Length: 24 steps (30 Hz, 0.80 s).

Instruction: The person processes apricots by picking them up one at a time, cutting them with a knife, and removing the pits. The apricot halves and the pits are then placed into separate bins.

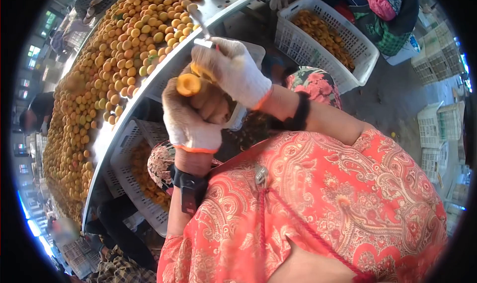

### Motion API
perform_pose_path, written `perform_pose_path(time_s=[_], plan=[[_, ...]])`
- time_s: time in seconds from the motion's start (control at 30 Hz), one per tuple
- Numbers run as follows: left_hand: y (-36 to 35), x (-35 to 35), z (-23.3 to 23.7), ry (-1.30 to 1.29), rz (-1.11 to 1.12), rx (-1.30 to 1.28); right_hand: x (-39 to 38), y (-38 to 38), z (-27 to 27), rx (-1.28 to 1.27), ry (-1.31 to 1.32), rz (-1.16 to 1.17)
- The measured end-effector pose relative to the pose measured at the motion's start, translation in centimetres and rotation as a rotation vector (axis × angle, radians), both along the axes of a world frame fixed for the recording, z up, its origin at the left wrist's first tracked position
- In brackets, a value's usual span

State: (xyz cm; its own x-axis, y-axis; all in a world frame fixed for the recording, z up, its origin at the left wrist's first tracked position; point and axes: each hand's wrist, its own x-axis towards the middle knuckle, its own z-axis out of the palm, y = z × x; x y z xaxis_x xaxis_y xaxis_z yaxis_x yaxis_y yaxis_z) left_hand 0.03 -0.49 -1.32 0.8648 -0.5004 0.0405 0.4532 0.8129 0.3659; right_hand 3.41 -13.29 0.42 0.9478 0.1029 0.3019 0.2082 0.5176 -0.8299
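My left hand (191, 126), in a stained white work glove with an orange cuff, is closed around a halved apricot (188, 85). The cut face shows a hollow in the middle. Close above it, my right hand (241, 72), gloved the same way, grips a small knife (205, 43) with its blade pointing up and away. Another orange piece of apricot (202, 72) shows at the right hand's fingertips; its far side is hidden by the glove. Beyond both hands, many whole apricots (134, 39) are heaped on a metal table (218, 7).
A white crate (365, 67) of apricot pieces (323, 35) stands at the upper right. Another crate (121, 156) with pieces sits below the table's edge at left. Stacked crates (437, 49) line the right. Other people (37, 111) are along the table's far side.
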Motion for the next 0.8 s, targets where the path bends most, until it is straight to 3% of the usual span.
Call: perform_pose_path(time_s=[0.03,0.1,0.27,0.3,0.37,0.43,0.5,0.57,0.63,0.7,0.8], plan=[[-0.2,0.1,1.4,0.114,0.128,0.130,0.1,-0.4,0.0,-0.001,0.002,-0.011],[0.3,0.7,1.3,0.194,0.190,0.187,0.3,-1.5,0.4,0.050,0.304,0.126],[0.0,-0.8,2.0,0.321,0.257,0.388,-0.2,-2.9,1.4,-0.155,0.345,0.196],[0.1,-1.1,1.6,0.282,0.235,0.363,-0.4,-3.1,1.4,-0.151,0.334,0.219],[0.4,-1.7,1.0,0.137,0.187,0.390,-0.6,-2.6,1.1,-0.460,0.012,0.064],[-1.1,-2.9,3.7,0.170,0.340,0.660,-1.5,-2.6,1.9,-0.623,-0.124,0.079],[-0.8,-2.6,2.9,0.015,0.334,0.577,-2.2,-2.3,3.5,-0.556,0.098,0.197],[0.0,-3.1,3.2,-0.107,0.227,0.523,-1.5,-2.1,2.4,-0.655,-0.153,0.042],[-1.0,-3.6,3.8,-0.038,0.299,0.457,-1.7,-2.5,3.1,-0.786,-0.148,0.005],[-0.2,-3.9,3.9,-0.008,0.131,0.341,-1.6,-3.0,3.0,-0.751,-0.092,0.051],[0.0,-4.1,3.7,-0.044,0.156,0.520,-1.8,-3.1,3.5,-0.795,-0.161,0.014]])
